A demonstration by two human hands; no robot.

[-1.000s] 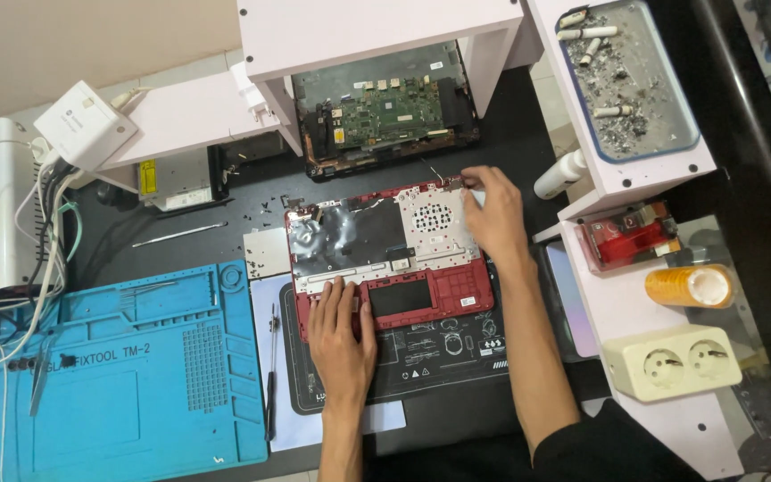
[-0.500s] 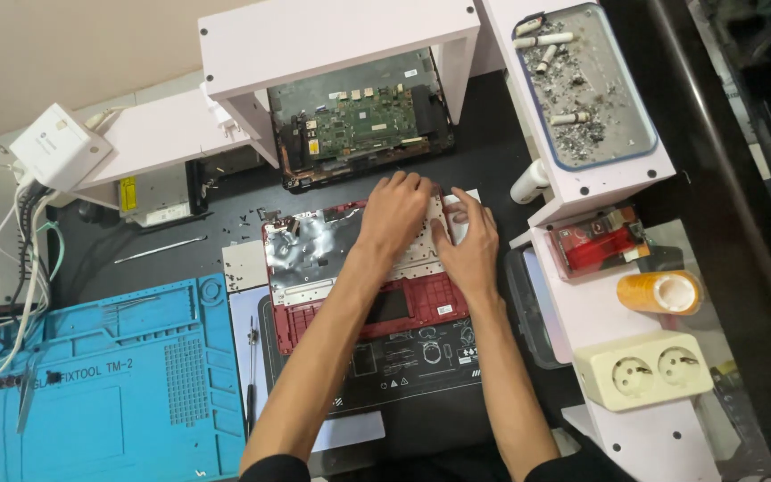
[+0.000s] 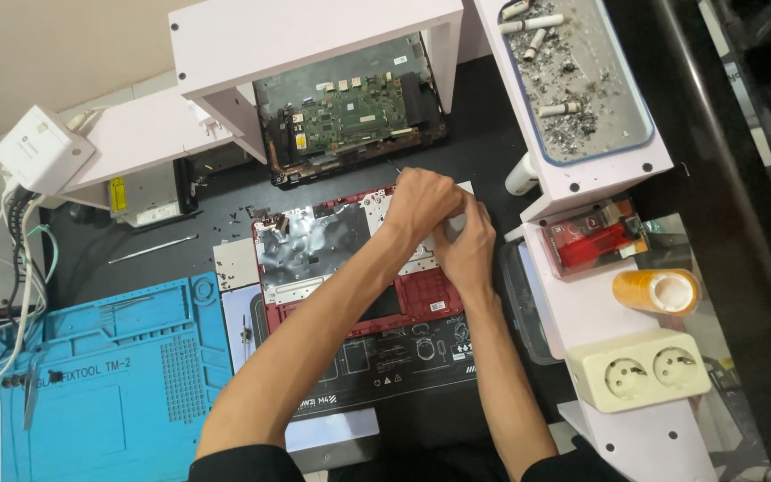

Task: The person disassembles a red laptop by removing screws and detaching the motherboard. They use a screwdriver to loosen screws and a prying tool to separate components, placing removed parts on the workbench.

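A red laptop chassis (image 3: 421,299) lies opened on the dark desk, with a silver plate (image 3: 314,245) over its upper half and a black battery section (image 3: 385,357) below. Both of my hands meet at the plate's upper right corner. My left hand (image 3: 421,201) reaches across with its fingers curled down onto the plate. My right hand (image 3: 473,250) sits just right of it, pinching the same grey corner piece. What lies under the fingers is hidden.
A second opened laptop with a green circuit board (image 3: 354,112) sits under a white shelf (image 3: 305,36). A blue repair mat (image 3: 109,375) lies at left, with a thin metal tool (image 3: 153,248) above it. At right are an ash tray (image 3: 582,80), an orange tape roll (image 3: 658,290) and a double socket (image 3: 640,370).
My left hand left the lower part of the chassis and crossed up to the upper right corner, joining my right hand there. The view has shifted slightly.
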